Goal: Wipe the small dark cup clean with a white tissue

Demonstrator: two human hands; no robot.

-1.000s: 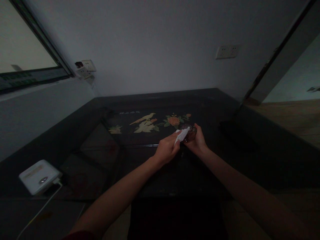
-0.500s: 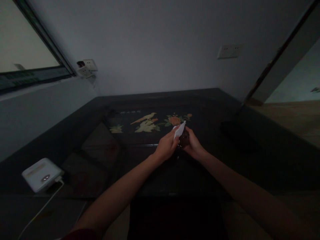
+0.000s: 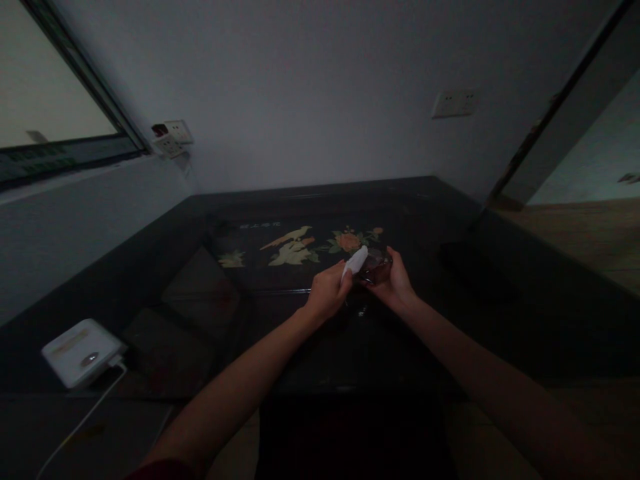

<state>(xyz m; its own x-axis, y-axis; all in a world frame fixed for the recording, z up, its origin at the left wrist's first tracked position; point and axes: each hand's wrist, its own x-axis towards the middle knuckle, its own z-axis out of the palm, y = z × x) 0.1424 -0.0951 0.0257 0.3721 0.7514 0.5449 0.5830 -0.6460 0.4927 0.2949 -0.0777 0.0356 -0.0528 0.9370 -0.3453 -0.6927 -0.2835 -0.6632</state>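
In dim light my left hand point(image 3: 327, 297) is closed round a white tissue point(image 3: 355, 261), whose tip pokes up between the two hands. My right hand point(image 3: 395, 283) grips a small clear glass object point(image 3: 376, 262), its fingers wrapped round the far side. The tissue's tip touches the glass object's left side. Both hands hover just above a dark glossy table point(image 3: 350, 347) with a painted bird-and-flower picture point(image 3: 300, 245).
A white box-shaped device point(image 3: 81, 352) with a white cable point(image 3: 85, 417) lies at the table's left front. Wall sockets point(image 3: 171, 138) sit in the left corner, another socket plate point(image 3: 454, 103) on the back wall. A doorway opens at the right.
The tissue has shifted slightly against the glass object as my hands turned it; both hands stay in nearly the same spot over the table.
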